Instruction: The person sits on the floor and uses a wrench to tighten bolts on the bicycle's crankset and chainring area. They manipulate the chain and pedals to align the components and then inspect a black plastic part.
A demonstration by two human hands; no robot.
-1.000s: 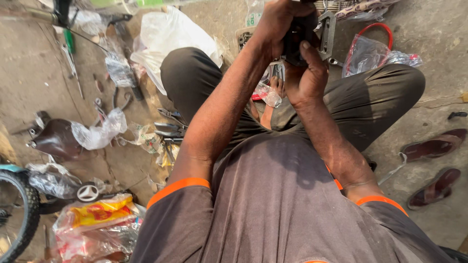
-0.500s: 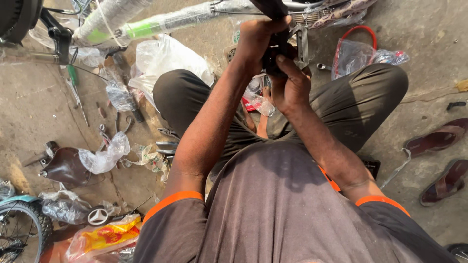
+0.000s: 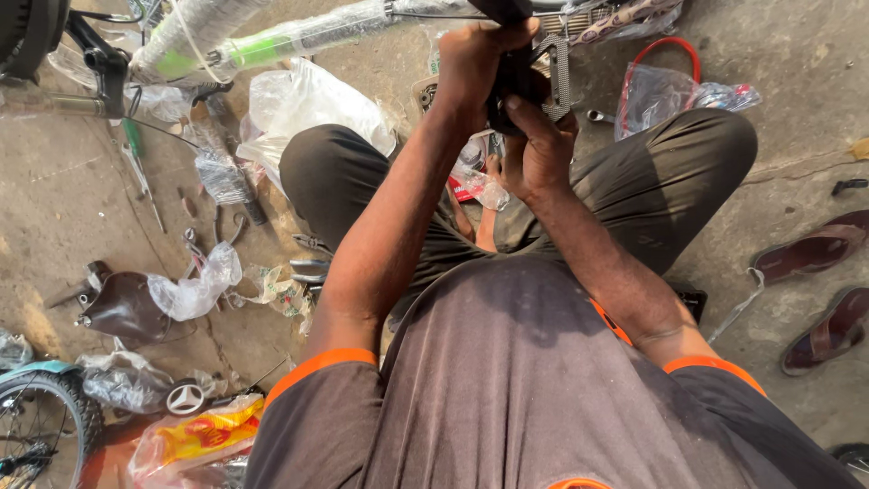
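Above the seated person's knees, the left hand [image 3: 478, 68] gripped a black bicycle part [image 3: 509, 86] from the top, fingers curled tight, while the right hand [image 3: 539, 145] clasped it from below beside a grey pedal [image 3: 559, 72]. Beyond lay a plastic-wrapped frame tube [image 3: 299, 36], a brown saddle [image 3: 118, 308] and two sandals [image 3: 819, 290] on concrete.

Black part [image 3: 509, 83]: small, dark, rounded piece, largely hidden, sitting raised above the lap between both hands. Pedal [image 3: 559, 72]: grey metal, toothed cage, standing on edge, touching the black part's right side, below the wrapped bicycle frame [image 3: 299, 36].
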